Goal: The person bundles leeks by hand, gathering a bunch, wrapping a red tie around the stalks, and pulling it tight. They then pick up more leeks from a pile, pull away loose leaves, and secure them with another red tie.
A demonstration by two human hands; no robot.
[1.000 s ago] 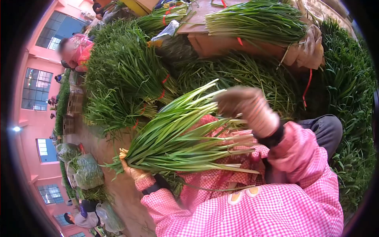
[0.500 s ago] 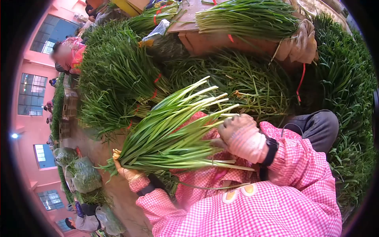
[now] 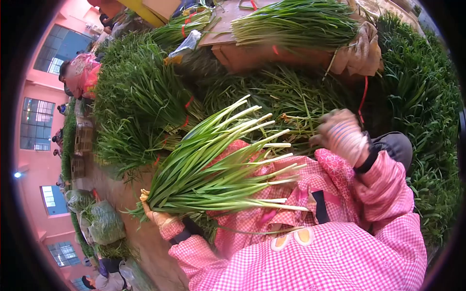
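Note:
My left hand (image 3: 160,218), in a tan glove, is closed around the leafy end of a bunch of garlic chives (image 3: 208,169). The bunch lies fanned out across my lap, its pale stem ends pointing right and up. Beyond those ends, my right hand (image 3: 342,136) is raised in a striped knit glove, clear of the bunch. Its fingers are smeared by motion and bent toward a heap of loose leaves (image 3: 296,92). I cannot tell whether that hand holds anything.
Chives tied with red bands (image 3: 145,82) are piled at the left. Another bunch (image 3: 296,22) rests on a board-topped box (image 3: 272,56) ahead. More greens (image 3: 422,97) line the right side. A person in pink (image 3: 82,75) and filled plastic bags (image 3: 104,223) are farther left.
My right hand has moved away from the stem ends, up and to the right, over the loose leaves. My left hand still grips the bunch, whose stems now fan out freely.

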